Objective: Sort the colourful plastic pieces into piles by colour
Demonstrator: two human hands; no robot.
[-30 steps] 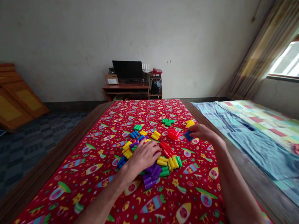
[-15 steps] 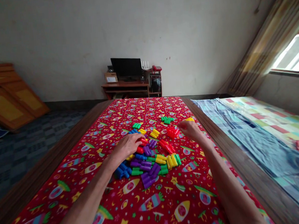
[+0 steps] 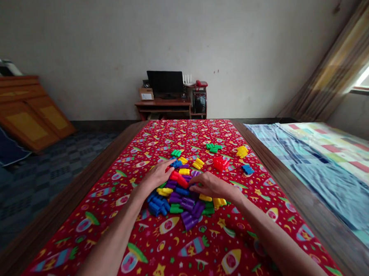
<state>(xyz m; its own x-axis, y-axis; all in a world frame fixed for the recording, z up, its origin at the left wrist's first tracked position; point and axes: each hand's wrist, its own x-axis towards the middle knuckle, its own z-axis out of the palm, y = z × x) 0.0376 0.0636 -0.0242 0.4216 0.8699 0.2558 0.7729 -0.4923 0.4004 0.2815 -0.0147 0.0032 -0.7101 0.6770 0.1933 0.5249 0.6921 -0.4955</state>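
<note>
A heap of plastic toy building blocks lies on a red patterned cloth [image 3: 190, 247]. My left hand [image 3: 155, 175] reaches over its left side, fingers stretched out beside a blue block [image 3: 176, 163]; whether they touch it is unclear. My right hand [image 3: 210, 185] hovers low over the right side, thumb and fingers apart near purple blocks [image 3: 188, 202] and the end of a red block [image 3: 179, 180]. It hides part of the heap. Yellow blocks [image 3: 165, 191] and darker blue blocks [image 3: 159, 206] lie by my left wrist.
Separate groups lie beyond the heap: green blocks [image 3: 214, 147], red blocks [image 3: 220, 164], yellow blocks [image 3: 242, 152] and a blue block [image 3: 247, 169]. A bed [image 3: 322, 168] stands to the right of the table. A monitor [image 3: 165, 82] sits on a desk behind.
My right hand has come left and nearer, from beside the red group to the heap. A blue block now shows near where it was. My left hand has uncovered red blocks. The view has turned slightly left.
</note>
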